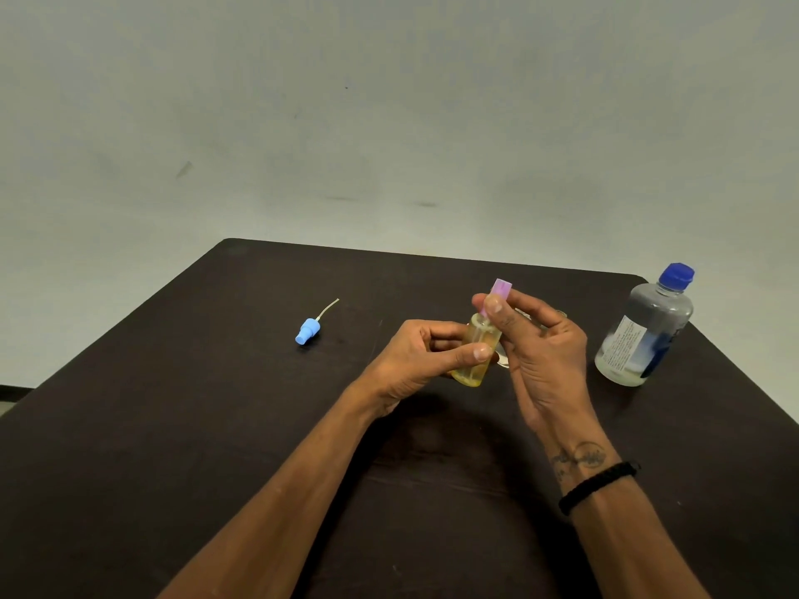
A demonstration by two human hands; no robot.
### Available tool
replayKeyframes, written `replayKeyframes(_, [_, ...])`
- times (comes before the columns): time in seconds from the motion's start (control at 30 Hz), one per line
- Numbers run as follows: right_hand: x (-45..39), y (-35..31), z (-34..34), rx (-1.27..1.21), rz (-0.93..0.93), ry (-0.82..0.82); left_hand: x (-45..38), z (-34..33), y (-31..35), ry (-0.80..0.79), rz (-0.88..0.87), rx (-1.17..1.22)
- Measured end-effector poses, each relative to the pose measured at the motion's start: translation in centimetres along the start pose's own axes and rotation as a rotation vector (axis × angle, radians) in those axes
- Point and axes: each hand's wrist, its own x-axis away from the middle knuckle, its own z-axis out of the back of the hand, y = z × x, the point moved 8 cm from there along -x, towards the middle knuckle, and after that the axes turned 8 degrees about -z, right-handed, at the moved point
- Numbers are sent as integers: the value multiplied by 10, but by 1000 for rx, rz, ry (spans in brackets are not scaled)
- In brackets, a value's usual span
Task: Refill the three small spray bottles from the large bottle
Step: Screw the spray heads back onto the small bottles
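A small yellow spray bottle (pixel 475 358) is held above the dark table (pixel 216 425) at the middle. My left hand (pixel 423 361) grips its body, thumb across the front. My right hand (pixel 540 348) pinches the pink spray head (pixel 499 291) at the bottle's neck, with the dip tube inside the bottle. A large clear bottle (pixel 644 330) with a blue cap stands at the right, capped, with a little liquid at the bottom. A blue spray head (pixel 308 331) with its dip tube lies alone at the left. Something clear shows behind my right hand, mostly hidden.
The table's far edge runs close behind the hands, and a plain grey wall (pixel 389 123) lies beyond. The large bottle stands near the table's right edge.
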Motion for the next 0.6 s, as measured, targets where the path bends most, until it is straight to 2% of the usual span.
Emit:
replayKeyframes(0.13, [3,8,-13,-31,2,-63,-3,12,5,55,-48,20])
replayKeyframes(0.27, [5,18,-22,40,29,-75,-3,38,6,241,-109,-16])
replayKeyframes(0.33, [8,22,-26,106,47,-85,-2,59,0,375,-121,-136])
replayKeyframes(0.43, [9,33,-30,193,47,-105,0,92,-10,562,-116,-435])
replayKeyframes(0.5, [9,40,-32,238,35,-118,2,106,-12,642,-119,-619])
replayKeyframes(0.6, [9,46,-33,290,30,-129,6,113,-9,712,-134,-712])
